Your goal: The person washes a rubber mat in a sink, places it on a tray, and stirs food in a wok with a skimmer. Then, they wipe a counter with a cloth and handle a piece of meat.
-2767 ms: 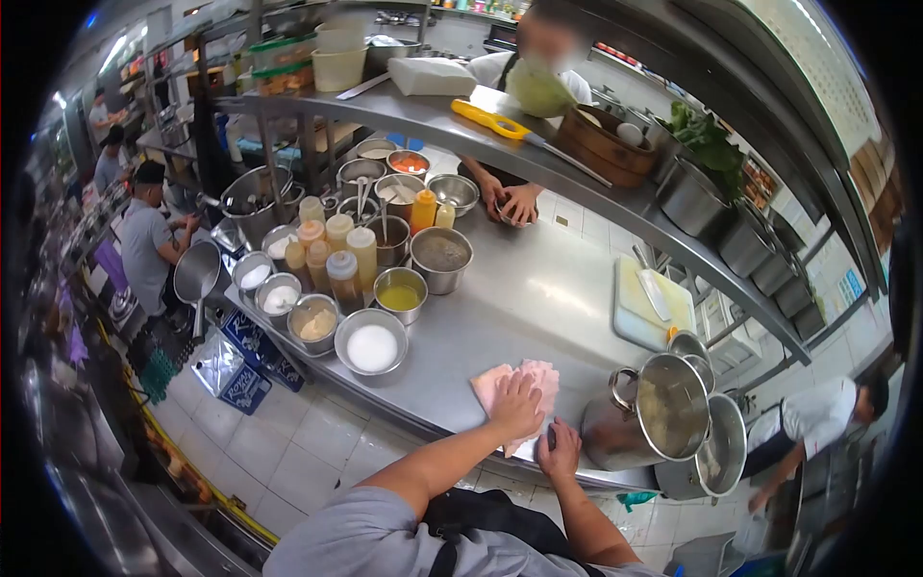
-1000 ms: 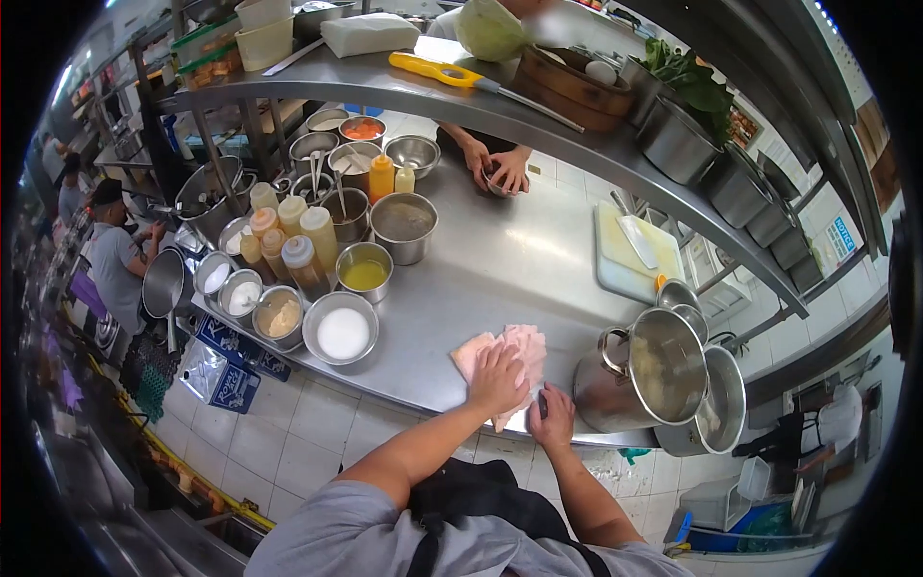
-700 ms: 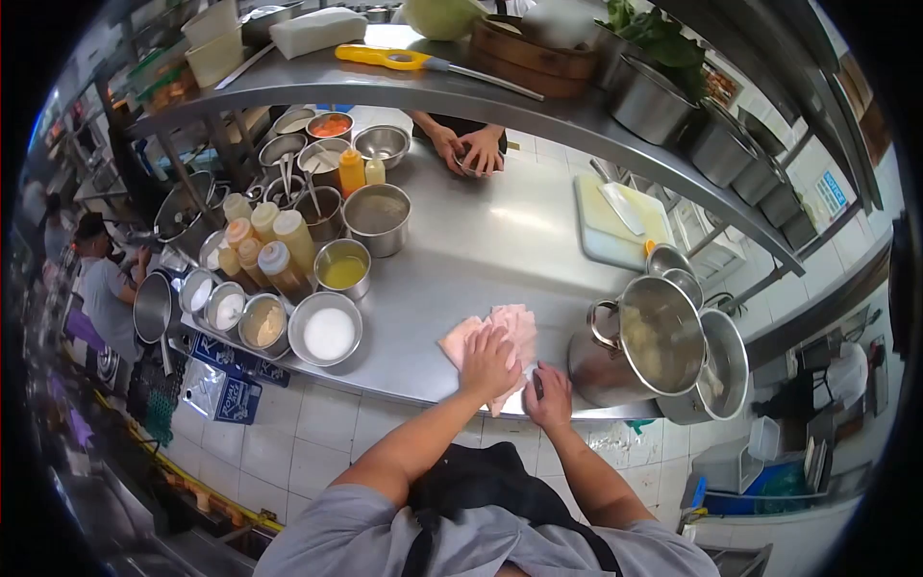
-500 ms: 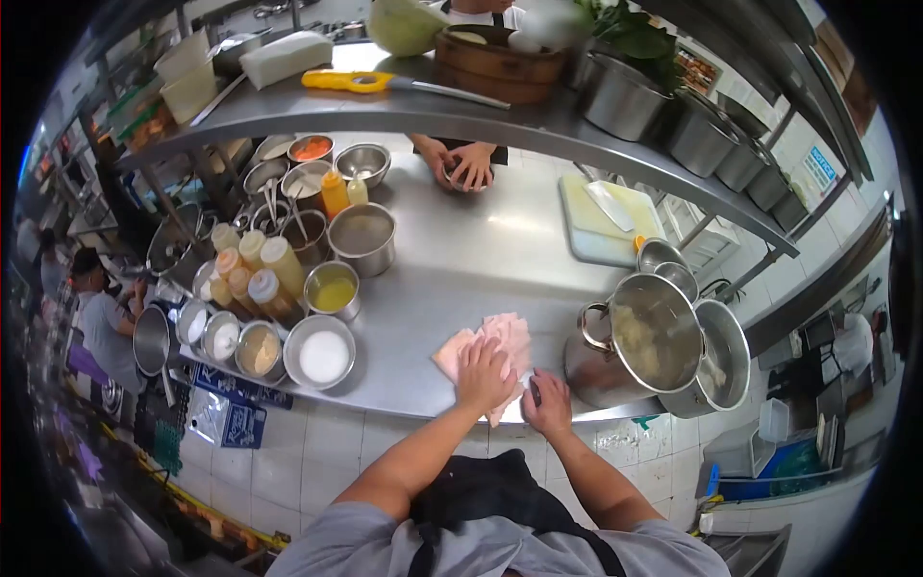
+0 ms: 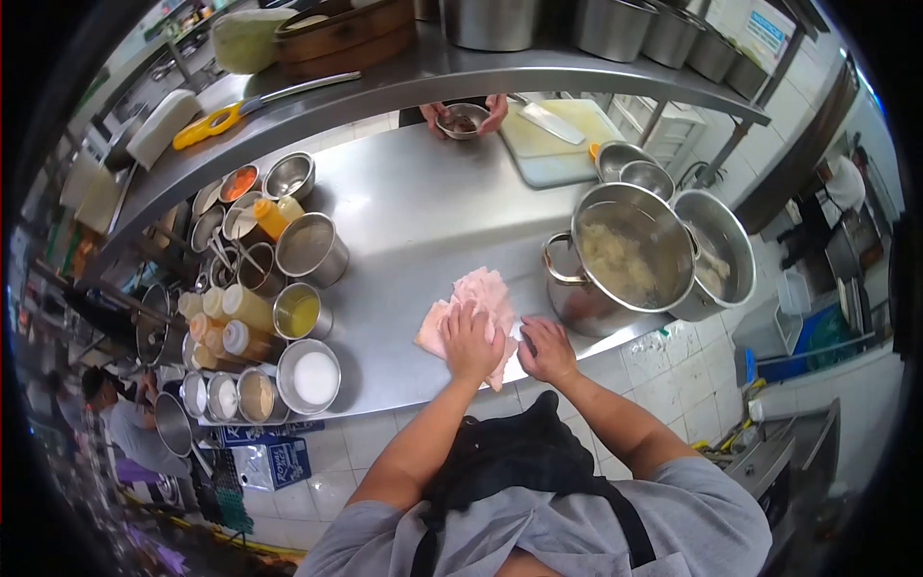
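Observation:
A crumpled pink cloth (image 5: 486, 291) lies on the steel table (image 5: 385, 317) near its front edge. My left hand (image 5: 471, 343) rests flat on top of it, fingers spread, and covers its middle. Just right of the cloth, my right hand (image 5: 548, 349) is at the table edge with its fingers curled. A small dark patch shows between its thumb and fingers; what it is I cannot make out. A large steel pot (image 5: 577, 298) of liquid with pale pieces stands close to the right hand.
Left are squeeze bottles (image 5: 245, 308), a bowl of white powder (image 5: 315, 373) and several other containers. A cutting board (image 5: 553, 168) with a cleaver (image 5: 553, 123) lies at the back right. Across the table, another person's hands hold a small bowl (image 5: 461, 121). A shelf (image 5: 413, 85) spans above.
The view has shifted and turned. The other person's hands now hold a bowl from both sides; before, one hand lay over it. My hands stay at the cloth and the table edge.

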Motion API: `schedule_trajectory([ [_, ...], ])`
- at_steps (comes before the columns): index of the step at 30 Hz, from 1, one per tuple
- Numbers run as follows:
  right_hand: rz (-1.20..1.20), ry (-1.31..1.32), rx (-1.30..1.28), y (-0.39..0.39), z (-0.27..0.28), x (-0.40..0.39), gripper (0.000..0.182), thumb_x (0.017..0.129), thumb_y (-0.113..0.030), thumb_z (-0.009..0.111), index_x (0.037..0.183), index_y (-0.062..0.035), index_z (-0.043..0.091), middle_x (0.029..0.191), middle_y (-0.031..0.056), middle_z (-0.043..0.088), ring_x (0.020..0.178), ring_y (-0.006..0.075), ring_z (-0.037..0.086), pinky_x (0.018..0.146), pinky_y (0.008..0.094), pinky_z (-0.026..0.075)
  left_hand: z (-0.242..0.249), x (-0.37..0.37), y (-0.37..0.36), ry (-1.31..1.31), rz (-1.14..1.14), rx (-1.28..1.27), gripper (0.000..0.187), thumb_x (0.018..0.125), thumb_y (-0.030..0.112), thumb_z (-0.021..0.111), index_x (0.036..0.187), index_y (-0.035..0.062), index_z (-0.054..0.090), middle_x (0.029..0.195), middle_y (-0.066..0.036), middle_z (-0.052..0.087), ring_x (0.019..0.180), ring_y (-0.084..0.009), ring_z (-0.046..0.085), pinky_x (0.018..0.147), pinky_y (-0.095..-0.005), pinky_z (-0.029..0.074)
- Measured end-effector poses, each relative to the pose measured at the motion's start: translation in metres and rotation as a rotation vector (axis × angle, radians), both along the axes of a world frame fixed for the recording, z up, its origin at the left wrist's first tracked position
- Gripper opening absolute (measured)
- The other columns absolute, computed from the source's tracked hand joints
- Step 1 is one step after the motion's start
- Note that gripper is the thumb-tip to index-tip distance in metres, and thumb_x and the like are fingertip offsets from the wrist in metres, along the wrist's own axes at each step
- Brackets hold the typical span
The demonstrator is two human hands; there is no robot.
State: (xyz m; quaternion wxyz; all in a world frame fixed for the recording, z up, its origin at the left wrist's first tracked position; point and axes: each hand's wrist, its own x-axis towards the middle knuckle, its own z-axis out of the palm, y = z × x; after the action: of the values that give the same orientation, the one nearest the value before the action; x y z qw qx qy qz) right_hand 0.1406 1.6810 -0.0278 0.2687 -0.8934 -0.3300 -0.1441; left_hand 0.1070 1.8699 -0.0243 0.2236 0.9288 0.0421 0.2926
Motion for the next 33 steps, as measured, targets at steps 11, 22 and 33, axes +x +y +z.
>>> schedule_trajectory([
  [11,-0.011,-0.002,-0.008,-0.0012,0.0051,-0.0007,0.031,0.082,-0.019,0.067,0.11,-0.0056,0.066,0.13,0.0103,0.064,0.12,0.0283,0.056,0.102,0.0436,0.043,-0.0015,0.0007,-0.0009,0.036,-0.01,0.004,0.041,0.079,0.03,0.069,0.112,0.006,0.067,0.137,-0.016,0.055,0.131,-0.0406,0.044,0.111,-0.0573,0.028],
  [22,-0.023,-0.033,-0.018,-0.0005,0.0104,-0.004,0.031,0.081,-0.019,0.067,0.109,-0.0061,0.065,0.128,0.0095,0.064,0.117,0.0283,0.057,0.1,0.0428,0.043,-0.0038,0.0,-0.0006,0.032,-0.014,0.018,0.04,0.079,0.032,0.069,0.109,0.0063,0.068,0.136,-0.015,0.054,0.132,-0.0392,0.043,0.112,-0.0569,0.028],
  [33,-0.026,-0.038,-0.008,-0.0018,0.0061,-0.0043,0.031,0.082,-0.02,0.066,0.109,-0.0063,0.065,0.129,0.0089,0.063,0.118,0.0278,0.057,0.101,0.0429,0.043,-0.0029,-0.0004,-0.0009,0.037,-0.021,0.038,0.041,0.078,0.032,0.069,0.111,0.0069,0.067,0.136,-0.015,0.054,0.132,-0.0393,0.043,0.112,-0.0572,0.028],
])
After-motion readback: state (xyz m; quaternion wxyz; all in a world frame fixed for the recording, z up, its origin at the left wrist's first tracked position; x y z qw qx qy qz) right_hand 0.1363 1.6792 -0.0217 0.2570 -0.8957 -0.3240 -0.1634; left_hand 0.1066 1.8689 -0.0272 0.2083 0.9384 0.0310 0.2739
